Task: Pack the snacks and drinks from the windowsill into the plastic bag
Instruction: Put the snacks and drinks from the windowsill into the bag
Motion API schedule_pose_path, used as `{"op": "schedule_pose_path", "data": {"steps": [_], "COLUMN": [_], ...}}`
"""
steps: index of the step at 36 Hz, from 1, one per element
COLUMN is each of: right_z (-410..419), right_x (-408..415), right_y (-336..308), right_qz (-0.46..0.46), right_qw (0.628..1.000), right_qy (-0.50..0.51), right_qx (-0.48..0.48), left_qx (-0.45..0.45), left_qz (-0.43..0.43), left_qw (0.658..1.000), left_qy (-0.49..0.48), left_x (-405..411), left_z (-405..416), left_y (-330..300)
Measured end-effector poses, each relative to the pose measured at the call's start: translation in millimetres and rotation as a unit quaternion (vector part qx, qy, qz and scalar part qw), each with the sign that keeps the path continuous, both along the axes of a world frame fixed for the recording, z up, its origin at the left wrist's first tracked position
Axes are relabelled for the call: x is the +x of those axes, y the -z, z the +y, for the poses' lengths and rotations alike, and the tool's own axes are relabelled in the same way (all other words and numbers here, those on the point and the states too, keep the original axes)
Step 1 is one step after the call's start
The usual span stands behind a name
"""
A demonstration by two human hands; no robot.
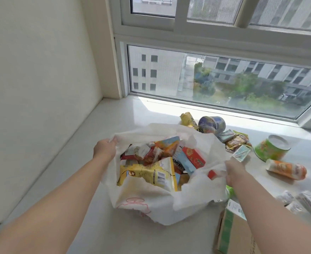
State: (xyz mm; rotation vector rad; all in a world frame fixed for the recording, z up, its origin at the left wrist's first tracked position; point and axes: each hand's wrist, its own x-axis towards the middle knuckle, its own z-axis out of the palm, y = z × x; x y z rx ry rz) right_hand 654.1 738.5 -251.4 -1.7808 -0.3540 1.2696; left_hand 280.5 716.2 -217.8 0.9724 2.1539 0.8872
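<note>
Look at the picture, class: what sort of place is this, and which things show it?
Probably an upper-floor room in a flat or dormitory. A sliding window looks down on buildings and trees, the wide white windowsill is strewn with snacks, and a plastic bag is being filled.

Wall: plain cream plaster wall [37, 74] on the left.
Window: white-framed sliding window [215, 43], daylight, buildings and trees outside.
Sill: glossy white stone windowsill [114, 118].

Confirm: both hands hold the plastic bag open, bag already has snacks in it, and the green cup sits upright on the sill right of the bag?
Not quite. In the head view the green cup lies tipped on its side, not upright. The rest holds: left hand and right hand hold the plastic bag open, snacks inside.
</note>
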Motion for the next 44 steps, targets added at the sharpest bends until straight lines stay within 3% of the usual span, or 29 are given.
{"op": "schedule_pose_path", "data": {"steps": [2,5,8,11,18,22,27,33,36,39,44], "right_z": [4.2,4.4,-3.3,-8.0,3.4,19.0,45.8,95.3,124.0,154.3,199.6], "right_x": [3.0,3.1,-7.3,-18.3,16.8,65.4,134.9,202.1,223.6,237.8,257.9], "right_y": [1.3,-4.2,-6.7,1.0,5.4,1.8,8.5,31.1,42.7,60.3,98.6], "right_qz": [-0.037,-0.216,-0.294,-0.341,-0.332,-0.364,-0.364,-0.371,-0.391,-0.405,-0.408], "right_qw": [0.999,0.971,0.945,0.900,0.914,0.900,0.878,0.820,0.790,0.779,0.786], "right_qy": [-0.025,-0.091,-0.146,-0.269,-0.234,-0.239,-0.302,-0.420,-0.457,-0.468,-0.457], "right_qx": [-0.009,-0.037,-0.009,-0.025,-0.013,-0.012,-0.077,-0.121,-0.120,-0.103,-0.079], "left_qx": [-0.042,-0.065,-0.011,0.057,0.108,0.100,0.073,-0.004,-0.069,-0.128,-0.151], "left_qz": [0.046,0.131,0.262,0.328,0.316,0.317,0.307,0.291,0.298,0.290,0.243], "left_qw": [0.997,0.986,0.959,0.928,0.894,0.879,0.874,0.889,0.878,0.860,0.844], "left_qy": [0.045,0.077,0.103,0.167,0.298,0.341,0.370,0.355,0.368,0.400,0.453], "left_x": [3.9,17.3,40.3,73.1,161.9,213.9,281.2,347.3,377.8,409.5,454.6], "left_z": [1.2,3.4,7.3,17.2,56.2,80.4,113.0,163.6,185.0,205.4,237.6], "left_y": [1.8,-0.1,-6.9,-16.4,-28.3,-22.8,-10.1,20.3,44.0,69.6,111.4]}}
